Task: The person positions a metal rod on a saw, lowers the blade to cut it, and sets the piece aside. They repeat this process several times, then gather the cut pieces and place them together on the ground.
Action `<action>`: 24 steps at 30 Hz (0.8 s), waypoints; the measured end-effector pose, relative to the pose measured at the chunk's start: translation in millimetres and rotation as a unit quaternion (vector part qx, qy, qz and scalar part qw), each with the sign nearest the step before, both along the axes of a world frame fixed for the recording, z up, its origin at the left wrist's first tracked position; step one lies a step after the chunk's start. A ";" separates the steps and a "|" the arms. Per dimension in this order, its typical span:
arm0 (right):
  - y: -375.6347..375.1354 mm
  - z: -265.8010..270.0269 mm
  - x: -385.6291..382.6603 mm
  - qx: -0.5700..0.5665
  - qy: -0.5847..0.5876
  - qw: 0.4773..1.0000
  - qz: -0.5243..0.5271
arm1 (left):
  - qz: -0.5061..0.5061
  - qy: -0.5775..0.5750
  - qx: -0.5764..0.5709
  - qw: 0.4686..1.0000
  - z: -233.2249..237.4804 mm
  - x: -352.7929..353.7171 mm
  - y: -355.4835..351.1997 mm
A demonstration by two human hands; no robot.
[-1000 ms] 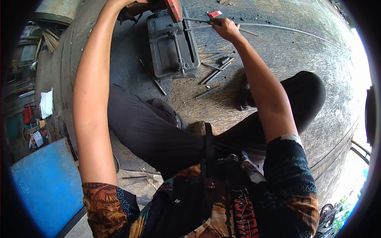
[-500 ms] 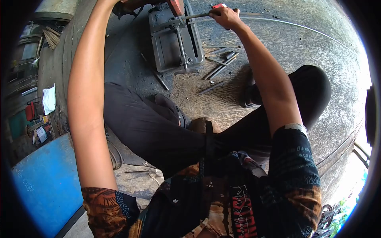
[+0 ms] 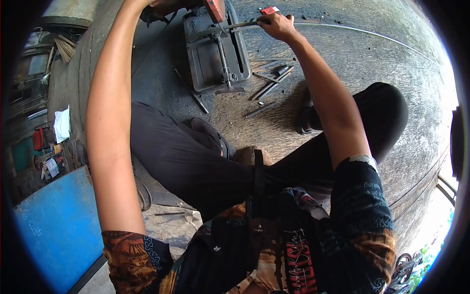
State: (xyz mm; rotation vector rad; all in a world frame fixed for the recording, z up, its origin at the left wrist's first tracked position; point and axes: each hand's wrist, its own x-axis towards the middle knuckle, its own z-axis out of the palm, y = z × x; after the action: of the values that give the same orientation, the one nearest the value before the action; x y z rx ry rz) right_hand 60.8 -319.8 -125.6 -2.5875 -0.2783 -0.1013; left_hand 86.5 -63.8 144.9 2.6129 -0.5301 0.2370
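Observation:
A cut-off saw with a red guard [image 3: 214,11] stands on a grey metal base [image 3: 208,71], with a vise screw [image 3: 224,61] running along it. My right hand [image 3: 277,26] is closed around a long thin metal bar [image 3: 243,24], which reaches into the saw's clamp below the guard. The bar extends past my hand to the right. My left arm [image 3: 110,98] stretches up to the top edge beside the saw's red body; the left hand is almost wholly cut off there and its fingers are hidden.
Several cut metal pieces [image 3: 274,83] lie right of the base, and a thin rod [image 3: 192,91] lies left of it. A small red box [image 3: 269,10] is behind my right hand. A blue panel [image 3: 58,225] stands at lower left. My shoes [image 3: 208,130] flank the work area.
The red guard sits very slightly lower over the bar. My right hand keeps its hold with only a small shift, and the view has moved a little.

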 end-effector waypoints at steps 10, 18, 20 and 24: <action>-9.6 -7.6 -17.2 0.167 0.052 0.985 0.010 | -0.014 -0.053 0.060 0.997 0.3 3.8 5.2; -19.5 5.2 -37.5 0.695 0.309 0.647 -0.062 | -0.032 -0.134 0.071 0.988 -9.0 16.0 15.1; -23.2 5.9 -38.5 0.797 0.289 0.530 -0.028 | -0.033 -0.145 0.069 0.986 -9.9 19.4 16.7; -14.8 8.7 -45.3 0.793 0.218 0.564 -0.071 | -0.031 -0.161 0.062 0.985 -14.7 26.2 21.4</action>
State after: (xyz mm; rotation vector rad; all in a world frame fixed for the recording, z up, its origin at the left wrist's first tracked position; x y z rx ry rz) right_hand 15.5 -334.6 -117.0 -0.7077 0.2003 0.1784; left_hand 112.6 -42.4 130.2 2.6867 -0.7560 0.6317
